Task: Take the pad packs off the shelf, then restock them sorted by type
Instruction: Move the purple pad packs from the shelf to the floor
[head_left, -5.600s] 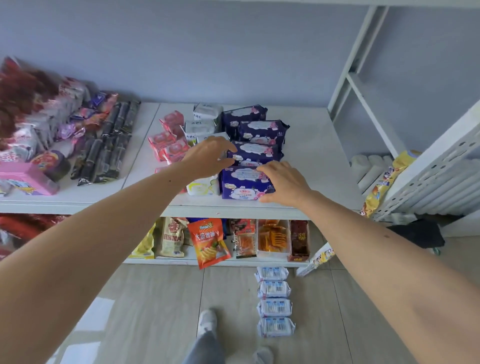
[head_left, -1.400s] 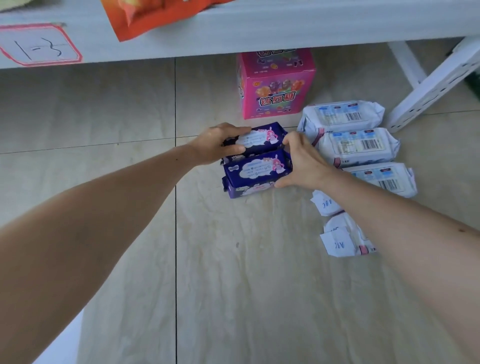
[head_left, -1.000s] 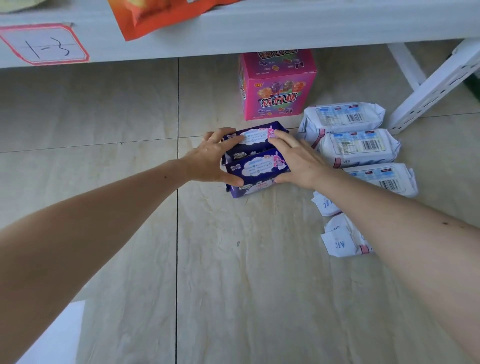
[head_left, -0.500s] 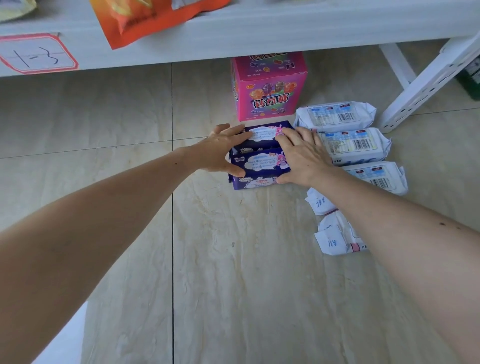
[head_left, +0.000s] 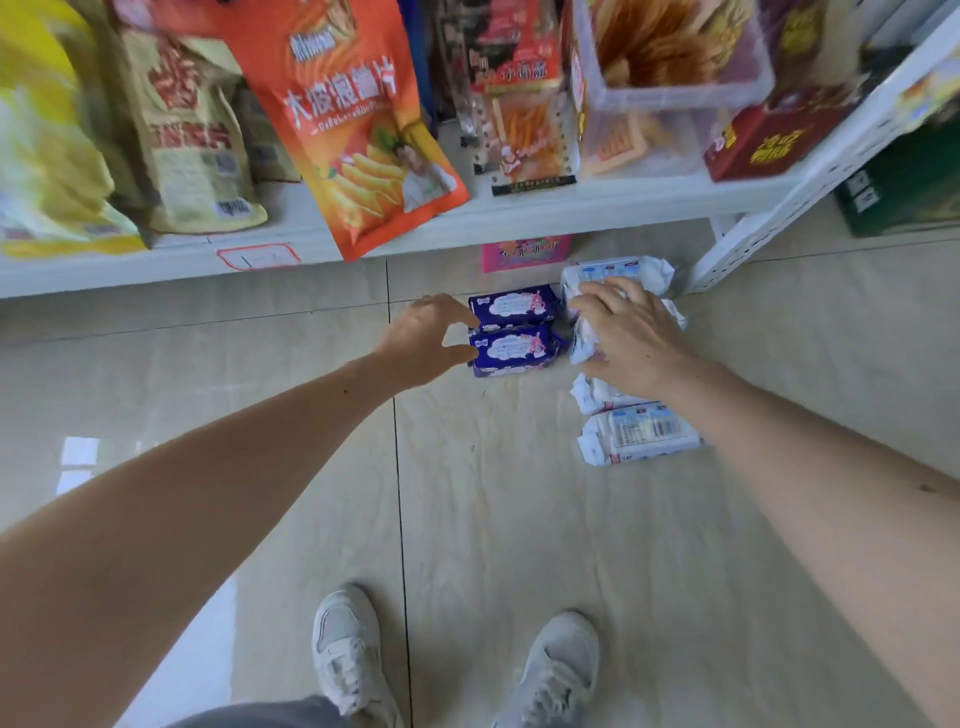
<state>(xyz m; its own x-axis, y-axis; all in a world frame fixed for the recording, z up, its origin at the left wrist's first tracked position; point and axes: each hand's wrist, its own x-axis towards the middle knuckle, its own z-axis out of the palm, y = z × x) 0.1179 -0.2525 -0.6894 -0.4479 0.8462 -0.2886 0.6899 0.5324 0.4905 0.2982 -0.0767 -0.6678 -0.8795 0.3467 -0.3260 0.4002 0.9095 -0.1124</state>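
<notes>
Two purple pad packs lie side by side on the floor tiles, the far one (head_left: 511, 306) touching the near one (head_left: 514, 349). My left hand (head_left: 426, 338) is at their left ends, fingers and thumb loosely curved, holding nothing. A column of white pad packs lies to the right; the farthest (head_left: 641, 267) and the nearest (head_left: 644, 434) show, the middle ones are mostly hidden. My right hand (head_left: 631, 338) is spread above those middle white packs with relaxed fingers, gripping nothing.
A white shelf edge (head_left: 571, 210) overhangs the floor, loaded with snack bags, including an orange chip bag (head_left: 358, 130). A pink box (head_left: 524, 252) stands under it behind the purple packs. A white shelf upright (head_left: 769, 218) and a green box (head_left: 904, 192) are at right. My shoes (head_left: 343, 644) are below.
Both hands have come off the purple packs, which stay on the floor. My right hand moved right over the white packs. The view has risen, now showing the snack shelf and my feet.
</notes>
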